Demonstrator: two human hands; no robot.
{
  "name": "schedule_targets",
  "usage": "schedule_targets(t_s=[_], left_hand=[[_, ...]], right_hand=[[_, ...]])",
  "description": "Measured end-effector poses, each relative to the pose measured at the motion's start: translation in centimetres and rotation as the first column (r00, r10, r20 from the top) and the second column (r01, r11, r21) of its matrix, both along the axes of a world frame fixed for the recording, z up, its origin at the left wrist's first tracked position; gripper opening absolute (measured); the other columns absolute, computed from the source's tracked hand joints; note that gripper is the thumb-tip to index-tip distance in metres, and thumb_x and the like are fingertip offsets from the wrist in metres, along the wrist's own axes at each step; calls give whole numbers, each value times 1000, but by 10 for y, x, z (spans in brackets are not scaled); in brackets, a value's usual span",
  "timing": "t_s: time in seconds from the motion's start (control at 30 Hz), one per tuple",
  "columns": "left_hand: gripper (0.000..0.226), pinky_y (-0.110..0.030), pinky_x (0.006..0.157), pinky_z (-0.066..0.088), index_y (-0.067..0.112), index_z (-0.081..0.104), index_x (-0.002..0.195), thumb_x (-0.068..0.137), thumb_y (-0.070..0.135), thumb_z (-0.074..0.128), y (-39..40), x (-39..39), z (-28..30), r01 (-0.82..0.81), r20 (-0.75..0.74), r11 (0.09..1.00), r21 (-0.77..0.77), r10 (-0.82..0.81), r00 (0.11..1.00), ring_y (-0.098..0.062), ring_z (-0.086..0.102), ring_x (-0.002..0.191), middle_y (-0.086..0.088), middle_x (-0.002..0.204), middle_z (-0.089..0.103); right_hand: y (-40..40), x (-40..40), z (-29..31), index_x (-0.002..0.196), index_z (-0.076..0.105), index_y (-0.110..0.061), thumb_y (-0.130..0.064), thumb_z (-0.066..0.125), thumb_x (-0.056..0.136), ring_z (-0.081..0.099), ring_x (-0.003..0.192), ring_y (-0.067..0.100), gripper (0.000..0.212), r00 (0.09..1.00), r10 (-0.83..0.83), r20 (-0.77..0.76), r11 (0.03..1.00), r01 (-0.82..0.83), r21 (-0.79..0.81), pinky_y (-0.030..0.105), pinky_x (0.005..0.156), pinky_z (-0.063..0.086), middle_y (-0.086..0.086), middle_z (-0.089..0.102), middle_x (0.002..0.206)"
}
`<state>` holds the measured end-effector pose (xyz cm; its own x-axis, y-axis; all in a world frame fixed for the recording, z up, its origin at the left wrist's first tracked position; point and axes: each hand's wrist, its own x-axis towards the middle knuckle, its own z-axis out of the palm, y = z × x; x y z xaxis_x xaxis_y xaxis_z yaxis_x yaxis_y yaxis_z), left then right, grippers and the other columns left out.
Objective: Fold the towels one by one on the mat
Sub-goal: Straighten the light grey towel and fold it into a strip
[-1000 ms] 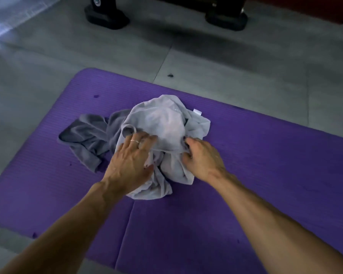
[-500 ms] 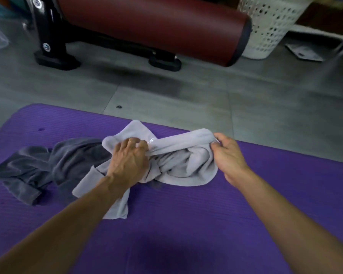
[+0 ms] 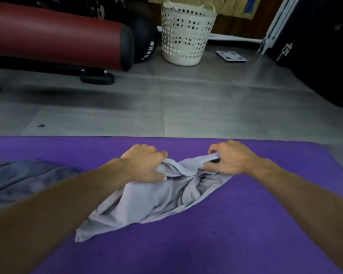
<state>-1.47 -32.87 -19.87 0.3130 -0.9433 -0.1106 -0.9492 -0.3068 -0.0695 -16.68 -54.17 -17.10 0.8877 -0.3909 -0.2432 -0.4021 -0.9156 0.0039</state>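
From the head camera, a light grey towel (image 3: 147, 202) lies crumpled on the purple mat (image 3: 246, 224), its far edge lifted between two hands. The left hand (image 3: 145, 167) grips one bunched end, fingers curled tight round the cloth. The right hand (image 3: 228, 161) pinches the other end, thumb and fingers clamped on the hem. The rest of the towel trails toward the camera in loose folds, reaching a corner near the left forearm. A darker grey towel (image 3: 22, 180) lies heaped on the mat just beside it, at the left.

Beyond the mat, on the grey tiled floor (image 3: 206, 107), stands a white perforated laundry basket (image 3: 186, 36); pale material shows at its rim, though what it is cannot be told. A dark red padded roller (image 3: 57, 36) lies to its left.
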Motion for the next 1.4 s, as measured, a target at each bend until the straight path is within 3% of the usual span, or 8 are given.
schedule_targets(t_s=[0.13, 0.3, 0.47, 0.6, 0.77, 1.13, 1.3, 1.4], left_hand=[[36, -36, 81, 43, 20, 50, 118, 91, 44, 50, -60, -25, -2, -19, 64, 1000, 17, 18, 998, -32, 56, 110, -8, 118, 61], [33, -35, 81, 45, 19, 45, 125, 95, 34, 45, -116, -57, 8, -83, 131, 994, -69, 91, 987, -31, 58, 110, -6, 119, 59], [32, -34, 76, 47, 20, 44, 126, 94, 27, 43, -148, -92, -5, 8, 78, 994, -106, 0, 997, -28, 62, 100, -1, 115, 59], [47, -31, 76, 45, 23, 48, 128, 90, 43, 29, -140, -124, -50, 126, -103, 990, -68, -133, 986, -21, 59, 106, 3, 117, 57], [69, -32, 97, 45, 28, 56, 118, 60, 58, 78, -110, -132, -119, 282, -83, 950, -131, -294, 952, -15, 56, 111, 6, 116, 58], [112, -46, 120, 12, 34, -6, 153, 74, 62, 69, -49, -62, -155, -277, -452, 961, 0, 248, 857, -28, -4, 149, -9, 162, -3], [81, -49, 119, 7, 30, 29, 147, 79, 50, 67, -88, -65, -159, -149, -516, 988, 29, 143, 845, -22, 8, 149, 1, 155, 28], [73, -45, 116, 15, 36, 39, 135, 70, 60, 62, -93, -75, -158, -237, -712, 971, -37, 140, 688, -12, 40, 132, 12, 132, 52]], right_hand=[[-62, -37, 15, 102, 57, -26, -61, 61, 78, 64, 98, 27, 42, 972, 138, -191, 912, -200, -358, 33, 70, 44, 0, 67, 103], [-143, -80, 56, 90, 60, -11, -2, 70, 68, 63, 81, 33, 25, 942, 170, 288, 831, 20, -556, 36, 53, 48, 10, 61, 87], [-172, -130, 38, 82, 62, -8, -3, 80, 50, 59, 64, 32, 37, 890, 237, 390, 830, 23, -557, 26, 42, 32, 10, 56, 76], [-152, -194, -52, 85, 63, -12, -6, 86, 45, 61, 59, 29, 47, 984, 119, 135, 903, -51, -427, 32, 36, 43, 5, 58, 76], [-119, -225, -125, 132, 38, -30, -65, 60, 75, 46, 122, 19, 70, 923, -196, -330, 977, 156, -146, 40, 95, 38, -7, 46, 128], [-2, -70, -153, 149, 12, -36, -70, 61, 64, 24, 139, 20, 103, 988, 95, 121, 955, -125, 269, 40, 111, 26, -3, 22, 156], [-16, -60, -145, 96, 58, -31, -28, 61, 80, 61, 85, 15, 17, 971, -69, 228, 899, -39, 437, 33, 76, 47, -13, 65, 88], [-21, -76, -129, 87, 63, -36, -21, 65, 87, 62, 75, -3, 15, 871, -415, 264, 664, 92, 742, 12, 68, 47, -21, 67, 79]])
